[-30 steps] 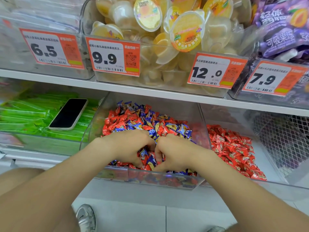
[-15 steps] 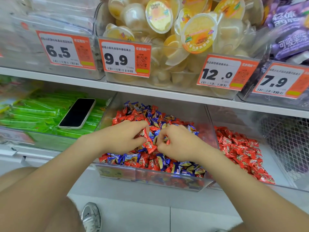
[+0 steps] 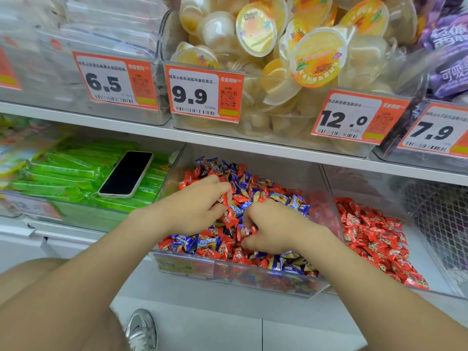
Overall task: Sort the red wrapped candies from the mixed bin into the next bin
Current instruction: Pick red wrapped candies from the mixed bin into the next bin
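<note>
Spanning the frame, white shelving (image 3: 228, 141) holds clear bins in two rows. The mixed bin (image 3: 228, 274), centre of the lower row, is heaped with red and blue wrapped candies (image 3: 253, 188). The next bin (image 3: 428, 252), just beside it on the right, holds a pile of red candies (image 3: 372, 239) alone. Both of a person's hands are in the mixed bin. The left hand (image 3: 195, 206) curls its fingers round a red wrapped candy (image 3: 224, 198), while the right hand (image 3: 273, 226) pinches a second red candy (image 3: 247, 231) close by. Left of the mixed bin, a black phone (image 3: 126, 173) lies flat on green packets (image 3: 63, 178).
</note>
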Available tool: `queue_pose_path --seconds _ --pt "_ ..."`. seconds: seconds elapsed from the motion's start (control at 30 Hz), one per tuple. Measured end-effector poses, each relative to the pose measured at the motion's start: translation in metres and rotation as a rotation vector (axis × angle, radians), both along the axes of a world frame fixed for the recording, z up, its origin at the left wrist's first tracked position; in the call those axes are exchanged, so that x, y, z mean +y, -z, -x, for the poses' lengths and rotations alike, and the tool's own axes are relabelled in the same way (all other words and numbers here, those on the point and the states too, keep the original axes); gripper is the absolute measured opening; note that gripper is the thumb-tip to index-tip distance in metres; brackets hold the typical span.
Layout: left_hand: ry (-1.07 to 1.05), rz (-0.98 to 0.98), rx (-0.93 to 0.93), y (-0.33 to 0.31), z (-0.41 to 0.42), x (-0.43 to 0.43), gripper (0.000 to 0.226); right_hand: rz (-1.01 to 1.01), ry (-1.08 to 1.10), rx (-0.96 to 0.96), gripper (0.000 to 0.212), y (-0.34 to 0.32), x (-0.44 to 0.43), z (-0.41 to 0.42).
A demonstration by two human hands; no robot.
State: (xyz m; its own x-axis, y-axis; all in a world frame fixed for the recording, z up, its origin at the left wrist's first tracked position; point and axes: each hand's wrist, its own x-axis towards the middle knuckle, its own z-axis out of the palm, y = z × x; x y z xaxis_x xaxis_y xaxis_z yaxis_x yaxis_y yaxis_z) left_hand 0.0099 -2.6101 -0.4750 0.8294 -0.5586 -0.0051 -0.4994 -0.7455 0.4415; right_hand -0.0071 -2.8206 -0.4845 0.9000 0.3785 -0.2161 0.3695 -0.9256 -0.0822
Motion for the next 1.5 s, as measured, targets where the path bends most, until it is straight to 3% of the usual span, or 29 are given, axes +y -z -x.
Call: queue_pose_path --seconds 0.2,0.37,0.5,0.7,0.87,0.97,1.07,1.13,1.2,1.3,1.43,1.5 --pt "-0.082 0.054 0.078 0.001 0.003 -0.01 0.016 -0.621 0.285 0.123 0.033 -0.026 -0.021 -0.001" --pt "-0.149 0.357 0.275 0.006 0.006 -0.032 0.019 -0.909 0.388 0.299 0.029 -0.026 -0.031 0.009" --pt "-0.201 0.515 0.383 0.003 0.01 -0.042 0.019 -0.87 0.347 0.345 0.026 -0.023 -0.037 0.015" --pt "-0.204 0.495 0.274 0.0 0.017 -0.054 0.009 -0.812 0.364 0.263 0.042 -0.033 -0.046 0.019" --pt "-0.306 0.746 0.567 -0.001 0.031 -0.079 0.014 -0.896 0.615 0.189 0.05 -0.05 -0.079 0.036" --pt "-0.215 0.823 0.735 -0.01 0.044 -0.102 0.013 -0.828 0.715 0.023 0.03 -0.057 -0.113 0.05" --pt "-0.07 0.72 0.656 -0.022 0.052 -0.131 0.011 -0.573 0.723 -0.123 0.025 -0.05 -0.152 0.052" --pt "0.008 0.551 0.47 -0.029 0.052 -0.155 0.01 -0.424 0.699 -0.062 0.011 -0.045 -0.172 0.057" --pt "0.066 0.472 0.289 -0.035 0.049 -0.182 0.011 -0.352 0.667 0.013 0.031 -0.042 -0.19 0.06" --pt "0.184 0.334 0.04 -0.036 0.039 -0.224 0.014 -0.417 0.634 -0.004 0.051 -0.044 -0.213 0.064" --pt "0.367 0.027 -0.005 -0.031 0.018 -0.252 0.051 -0.552 0.701 -0.036 0.046 -0.045 -0.225 0.071" --pt "0.424 -0.039 -0.024 -0.031 0.013 -0.249 0.053 -0.571 0.726 -0.084 0.04 -0.049 -0.22 0.072"
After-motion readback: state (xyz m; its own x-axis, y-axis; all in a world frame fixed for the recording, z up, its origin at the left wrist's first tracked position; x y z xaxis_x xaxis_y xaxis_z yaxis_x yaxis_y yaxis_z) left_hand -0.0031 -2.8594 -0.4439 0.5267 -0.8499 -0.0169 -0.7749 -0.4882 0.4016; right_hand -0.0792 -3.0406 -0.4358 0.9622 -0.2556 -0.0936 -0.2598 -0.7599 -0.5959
